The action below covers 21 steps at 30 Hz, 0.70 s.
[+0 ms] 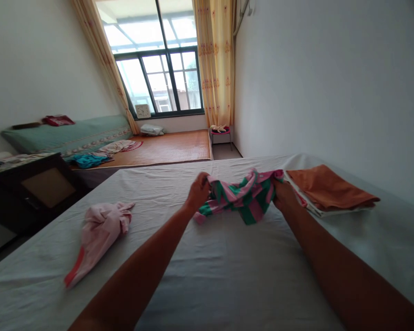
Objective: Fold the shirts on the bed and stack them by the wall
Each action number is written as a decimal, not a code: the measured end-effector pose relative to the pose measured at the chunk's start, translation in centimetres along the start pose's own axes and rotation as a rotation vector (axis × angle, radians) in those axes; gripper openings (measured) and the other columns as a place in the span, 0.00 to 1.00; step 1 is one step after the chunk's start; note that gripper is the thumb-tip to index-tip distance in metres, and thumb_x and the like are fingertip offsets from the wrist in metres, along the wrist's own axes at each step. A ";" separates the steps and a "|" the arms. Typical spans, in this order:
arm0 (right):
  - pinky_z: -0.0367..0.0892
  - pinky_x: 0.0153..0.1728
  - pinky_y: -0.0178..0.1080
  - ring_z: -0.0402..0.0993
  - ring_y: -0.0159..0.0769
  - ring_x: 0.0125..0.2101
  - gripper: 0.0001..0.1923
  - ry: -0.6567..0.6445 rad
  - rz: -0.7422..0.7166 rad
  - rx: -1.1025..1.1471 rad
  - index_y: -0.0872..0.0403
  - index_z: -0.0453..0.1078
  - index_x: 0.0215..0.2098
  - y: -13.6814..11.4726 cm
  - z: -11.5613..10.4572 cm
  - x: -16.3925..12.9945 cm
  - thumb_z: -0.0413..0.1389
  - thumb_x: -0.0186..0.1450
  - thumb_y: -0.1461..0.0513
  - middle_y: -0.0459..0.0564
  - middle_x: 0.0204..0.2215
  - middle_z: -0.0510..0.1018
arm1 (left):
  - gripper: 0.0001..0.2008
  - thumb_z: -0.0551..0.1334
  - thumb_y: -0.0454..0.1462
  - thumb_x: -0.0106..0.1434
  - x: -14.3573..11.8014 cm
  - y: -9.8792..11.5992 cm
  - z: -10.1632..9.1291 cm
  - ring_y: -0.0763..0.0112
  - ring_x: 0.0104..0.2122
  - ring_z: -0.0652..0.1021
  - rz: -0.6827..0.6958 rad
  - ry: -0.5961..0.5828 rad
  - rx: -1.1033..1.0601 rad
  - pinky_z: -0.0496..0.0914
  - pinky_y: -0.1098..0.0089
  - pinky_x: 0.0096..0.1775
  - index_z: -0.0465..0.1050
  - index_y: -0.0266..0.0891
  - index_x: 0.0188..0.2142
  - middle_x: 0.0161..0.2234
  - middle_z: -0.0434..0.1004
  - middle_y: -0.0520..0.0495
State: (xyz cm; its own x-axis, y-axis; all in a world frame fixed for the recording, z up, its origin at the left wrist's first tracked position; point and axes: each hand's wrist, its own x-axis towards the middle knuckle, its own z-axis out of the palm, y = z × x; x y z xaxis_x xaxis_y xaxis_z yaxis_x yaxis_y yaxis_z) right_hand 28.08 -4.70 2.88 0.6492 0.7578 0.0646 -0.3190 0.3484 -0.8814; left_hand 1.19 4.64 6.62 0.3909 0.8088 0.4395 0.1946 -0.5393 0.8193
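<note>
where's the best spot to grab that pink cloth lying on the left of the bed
Probably at the knotted bunch at the far end of the pink cloth, where the fabric gathers into a thick lump that gives a full grip. Come from above with the left hand, which is nearer. The flat tail toward the near edge lies thin against the sheet and would be harder to pinch.

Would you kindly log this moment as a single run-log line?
left hand: grips striped garment | right hand: grips its other end | garment: bunched over bed sheet | nearby: pink garment, folded orange cloth
</note>
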 end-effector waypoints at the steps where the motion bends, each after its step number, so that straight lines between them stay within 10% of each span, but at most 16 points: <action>1: 0.69 0.21 0.34 0.70 0.32 0.19 0.12 0.056 -0.027 -0.003 0.54 0.69 0.28 -0.1 -0.4 0.4 0.65 0.49 0.58 0.41 0.18 0.74 | 0.05 0.56 0.39 0.61 0.8 0.2 -1.7 0.74 0.22 0.68 -0.057 0.092 -0.144 0.63 0.72 0.26 0.63 0.42 0.37 0.22 0.65 0.55; 8: 0.69 0.29 0.36 0.73 0.34 0.27 0.18 -0.023 -0.223 -0.259 0.52 0.72 0.40 0.0 -0.8 0.4 0.62 0.52 0.57 0.45 0.28 0.78 | 0.07 0.59 0.38 0.58 2.8 1.8 -10.3 0.79 0.18 0.63 -0.077 0.439 -0.434 0.59 0.76 0.21 0.59 0.43 0.30 0.18 0.61 0.58; 12: 0.65 0.48 0.46 0.69 0.45 0.50 0.24 -0.139 -0.450 -0.698 0.52 0.68 0.51 -0.7 1.2 -1.7 0.58 0.56 0.58 0.54 0.49 0.74 | 0.10 0.60 0.38 0.54 1.3 3.9 -8.5 0.80 0.17 0.66 -0.127 0.262 -0.495 0.62 0.76 0.20 0.58 0.41 0.26 0.18 0.64 0.58; 17: 0.56 0.57 0.48 0.58 0.45 0.59 0.36 -0.676 -0.549 -0.975 0.47 0.54 0.63 0.1 3.6 -5.2 0.57 0.59 0.52 0.53 0.60 0.62 | 0.10 0.61 0.39 0.54 -0.9 7.1 -4.7 0.78 0.19 0.72 -0.164 -0.051 -0.494 0.65 0.78 0.20 0.64 0.41 0.35 0.22 0.69 0.58; 21: 0.55 0.56 0.55 0.57 0.53 0.59 0.38 -0.673 -0.487 -1.330 0.50 0.58 0.62 3.0 1.8 -4.1 0.58 0.56 0.47 0.57 0.59 0.65 | 0.10 0.62 0.41 0.54 -0.9 6.9 -5.5 0.83 0.15 0.66 -0.184 -0.022 -0.508 0.58 0.81 0.16 0.65 0.39 0.31 0.18 0.65 0.59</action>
State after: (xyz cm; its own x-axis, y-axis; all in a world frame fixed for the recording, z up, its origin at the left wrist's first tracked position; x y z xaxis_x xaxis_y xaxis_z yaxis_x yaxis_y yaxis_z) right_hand 23.26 -5.80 0.82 -0.0272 0.9457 0.3239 0.8717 0.1810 -0.4553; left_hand -2.78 1.53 13.89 0.4108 0.8714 0.2683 -0.1955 -0.2033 0.9594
